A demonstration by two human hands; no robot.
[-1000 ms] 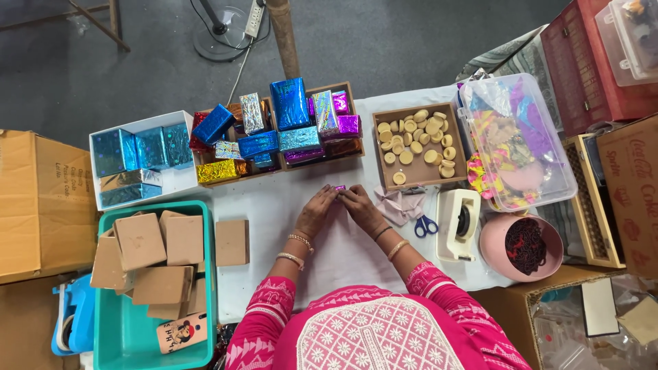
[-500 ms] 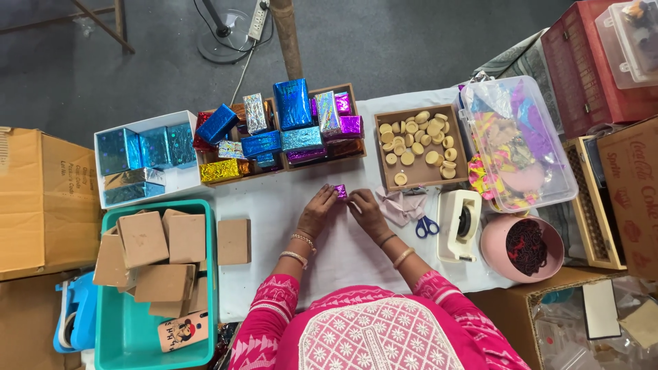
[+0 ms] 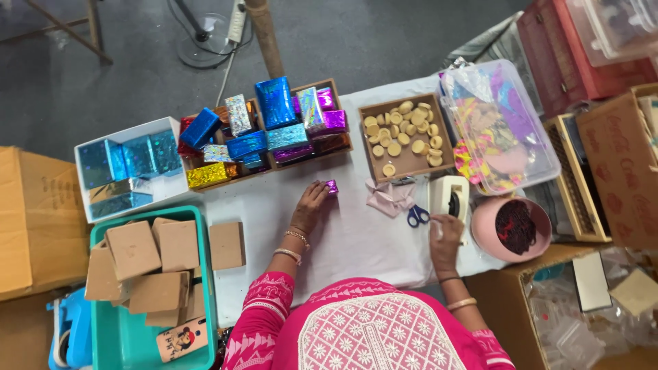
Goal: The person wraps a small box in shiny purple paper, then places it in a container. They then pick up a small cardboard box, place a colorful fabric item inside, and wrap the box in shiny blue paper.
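My left hand (image 3: 310, 207) rests on the white table (image 3: 356, 240), fingertips holding a small purple foil-wrapped box (image 3: 331, 186) against the surface. My right hand (image 3: 444, 240) is off to the right, its fingers at the near end of a white tape dispenser (image 3: 449, 197); whether they pinch tape is unclear. Blue-handled scissors (image 3: 417, 216) and a crumpled pale pink piece (image 3: 388, 198) lie between the two hands.
Behind stand a tray of shiny foil-wrapped boxes (image 3: 274, 130), a wooden box of tan discs (image 3: 406, 133) and a clear bin of coloured bits (image 3: 500, 130). A pink bowl (image 3: 515, 229) sits right. Left: a teal tub of cardboard boxes (image 3: 103, 322), one loose box (image 3: 226, 244), a white box of blue foil (image 3: 130, 168).
My right hand has left the small purple box and moved right to the tape dispenser. My left hand stays on the box.
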